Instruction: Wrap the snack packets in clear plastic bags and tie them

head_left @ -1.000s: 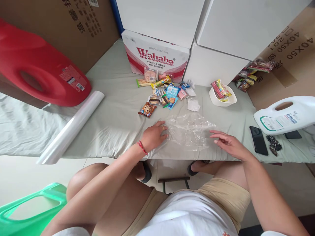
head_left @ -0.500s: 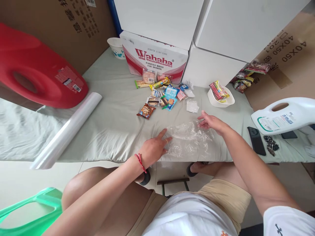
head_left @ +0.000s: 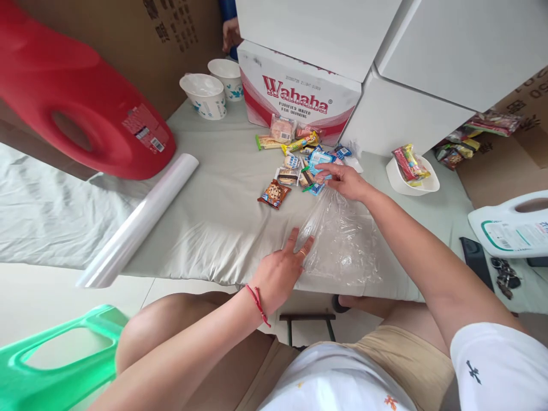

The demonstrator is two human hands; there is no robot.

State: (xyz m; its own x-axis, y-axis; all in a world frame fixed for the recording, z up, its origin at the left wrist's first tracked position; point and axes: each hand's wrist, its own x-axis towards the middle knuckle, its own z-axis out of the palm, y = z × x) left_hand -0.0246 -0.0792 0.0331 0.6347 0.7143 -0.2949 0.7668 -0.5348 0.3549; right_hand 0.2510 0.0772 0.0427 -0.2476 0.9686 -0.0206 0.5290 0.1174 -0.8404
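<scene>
A thin clear plastic bag (head_left: 346, 245) lies crumpled at the front edge of the cloth-covered surface. My left hand (head_left: 285, 265), with a ring and a red cord bracelet, rests on the bag's left side, fingers spread. My right hand (head_left: 345, 180) pinches the bag's far edge, and the film is drawn up in creases beneath it. Just behind that hand is a pile of small wrapped snacks, partly hidden by it: a blue packet (head_left: 317, 158), a yellow-wrapped bar (head_left: 299, 142) and a pink packet (head_left: 282, 129) among them. A brown cookie packet (head_left: 274, 194) sits nearest the left hand.
A Wahaha carton (head_left: 299, 94) stands behind the snacks, with two paper cups (head_left: 203, 97) on its left and a person's hand (head_left: 231, 35) behind. A white bowl (head_left: 413, 180) holds packets. At left are a plastic roll (head_left: 141, 220) and red jug (head_left: 115, 125); right, a white jug (head_left: 511, 225).
My right hand has moved up and left, drawing the bag's far edge toward the snacks. The view has swung left. A second paper cup and another person's hand now show at the back.
</scene>
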